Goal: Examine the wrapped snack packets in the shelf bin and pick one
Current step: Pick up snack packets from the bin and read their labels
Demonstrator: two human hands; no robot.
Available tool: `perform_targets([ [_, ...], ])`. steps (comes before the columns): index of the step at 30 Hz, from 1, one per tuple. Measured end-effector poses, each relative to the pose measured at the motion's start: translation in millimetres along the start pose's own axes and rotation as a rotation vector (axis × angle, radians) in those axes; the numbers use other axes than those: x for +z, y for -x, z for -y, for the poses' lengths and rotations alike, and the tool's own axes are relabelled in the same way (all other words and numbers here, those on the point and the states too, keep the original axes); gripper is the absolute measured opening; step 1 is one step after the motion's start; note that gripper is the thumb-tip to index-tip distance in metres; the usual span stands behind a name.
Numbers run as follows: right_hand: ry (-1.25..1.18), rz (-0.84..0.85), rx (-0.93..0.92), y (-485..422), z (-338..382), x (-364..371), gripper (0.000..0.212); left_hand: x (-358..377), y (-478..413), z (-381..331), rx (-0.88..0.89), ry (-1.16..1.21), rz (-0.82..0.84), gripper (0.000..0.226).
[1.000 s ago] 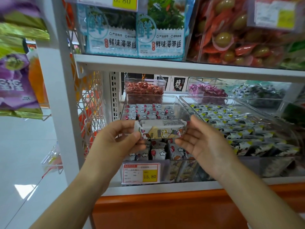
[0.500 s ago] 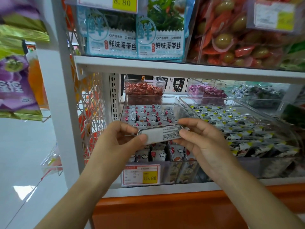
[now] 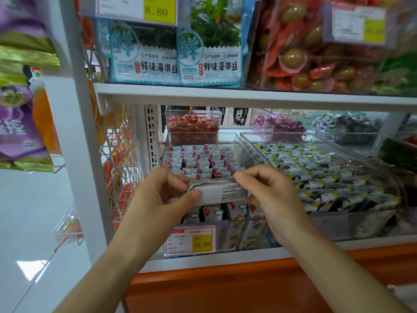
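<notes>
Shop shelves [image 3: 225,96] full of snacks, seen from the head camera.
Both hands hold one white snack packet [image 3: 225,193] just above the clear bin [image 3: 225,134] of small packets [image 3: 198,159]. The left hand [image 3: 162,195] pinches its left end, and the right hand [image 3: 270,195] pinches its right end. A price tag [image 3: 191,240] sits on the bin's front.

In the centre of the frame, my left hand [image 3: 162,195] and right hand [image 3: 270,197] pinch the two ends of a white snack packet [image 3: 223,192]. It is level, with its small print facing me, above the clear bin [image 3: 232,134] of red-and-white packets [image 3: 198,159]. Lower down, a price tag [image 3: 191,239] reads 15.80.
</notes>
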State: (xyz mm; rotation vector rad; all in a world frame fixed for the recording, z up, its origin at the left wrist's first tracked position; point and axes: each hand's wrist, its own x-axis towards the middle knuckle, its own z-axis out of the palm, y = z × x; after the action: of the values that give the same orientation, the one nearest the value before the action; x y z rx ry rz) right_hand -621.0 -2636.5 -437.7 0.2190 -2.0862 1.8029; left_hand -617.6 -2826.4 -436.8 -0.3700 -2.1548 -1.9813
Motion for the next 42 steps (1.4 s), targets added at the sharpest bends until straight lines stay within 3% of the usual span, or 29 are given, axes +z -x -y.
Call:
perform_targets([
  [7,0.116,0.031,-0.148,0.2,1.1,1.6,0.022,-0.8,-0.8,-0.4,0.011,-0.099,0.016,0.004],
  [13,0.152,0.084,-0.180,-1.7,1.8,0.9,0.019,-6.1,-5.9,-2.8,0.019,-0.172,0.010,0.021],
  [20,0.152,0.027,-0.117,-2.8,-0.7,3.6,0.017,-0.5,-2.3,-2.4,0.054,-0.213,0.027,0.018],
  [23,0.032,-0.006,-0.050,-4.8,-3.2,2.7,0.013,3.6,0.0,2.1,0.067,-0.341,0.078,0.026],
  [26,-0.169,0.160,0.043,-6.3,-3.5,-1.1,0.030,6.3,-3.3,4.4,0.078,-0.269,0.029,0.015],
  [29,-0.104,0.257,0.019,-9.0,-5.9,-2.8,0.044,8.5,-8.2,5.0,0.068,-0.169,0.011,0.020],
  [32,-0.062,0.152,0.011,-17.1,-3.2,-5.4,0.025,12.5,-13.6,3.3,0.078,-0.162,0.007,0.028],
  [35,-0.051,-0.031,-0.009,-36.3,1.5,-12.1,0.009,19.8,-34.6,5.0,0.173,-0.437,-0.056,0.043],
  [37,-0.025,-0.139,-0.011,-53.0,4.4,-15.3,0.018,27.2,-58.4,9.6,0.174,-0.650,-0.004,0.042],
  [40,-0.007,-0.162,0.013,-74.2,5.1,-12.2,0.034,40.1,-98.1,21.0,0.061,-0.966,0.143,0.027],
  [42,-0.006,-0.138,0.034,-84.7,2.2,-8.6,0.035,43.9,-119.4,30.6,-0.016,-1.121,0.233,0.037],
])
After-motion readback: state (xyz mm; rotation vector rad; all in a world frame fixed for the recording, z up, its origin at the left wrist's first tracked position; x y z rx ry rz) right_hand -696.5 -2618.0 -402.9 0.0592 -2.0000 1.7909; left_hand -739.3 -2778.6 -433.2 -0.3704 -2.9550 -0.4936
